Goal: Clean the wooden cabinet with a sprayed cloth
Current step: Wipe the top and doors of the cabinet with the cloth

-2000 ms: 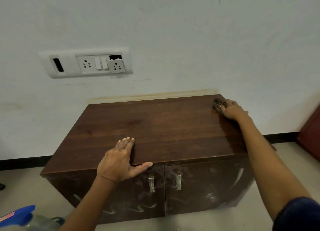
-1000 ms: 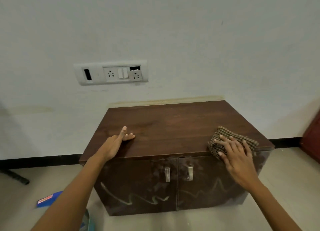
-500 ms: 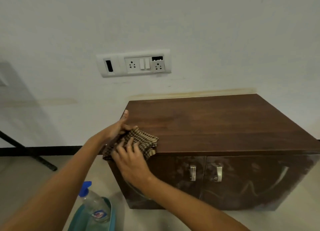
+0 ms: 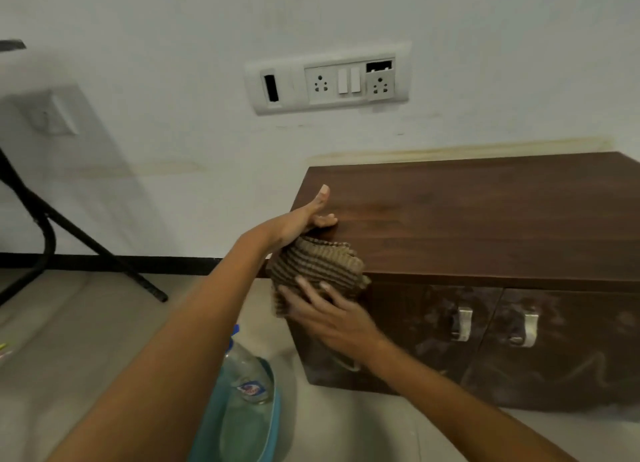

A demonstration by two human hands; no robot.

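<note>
Because the wiping stroke had reached the near left corner, the brown checked cloth (image 4: 315, 264) sat bunched over the front edge of the dark wooden cabinet (image 4: 485, 219), part on its top surface and part hanging down the front. The right hand (image 4: 332, 319) pressed it there from below, its fingers (image 4: 304, 288) spread and straight across the fabric, pinching nothing. I judged that spread was meant to keep a wide patch of cloth against the wood as it turned the corner.

The left hand (image 4: 304, 219) rested on the cabinet's top left edge just above the cloth, thumb lifted, the one finger I could see lying flat on the wood. It looked to me like a brace to steady the body. Whether its palm also touched the cloth I could not tell from the head view.

On the tiled floor (image 4: 86, 357) below my left forearm stood a teal plastic tub (image 4: 273, 392) holding a clear spray bottle (image 4: 242, 375) with a blue and red label, laid on its side. How much liquid it held I could not tell. I guessed it was kept close for re-wetting the cloth.

Both cabinet doors (image 4: 554, 357) were closed, so nothing inside showed. Pale dusty smears marked them around the two metal handles (image 4: 462, 323), so I reckoned the front was yet to be cleaned.
</note>
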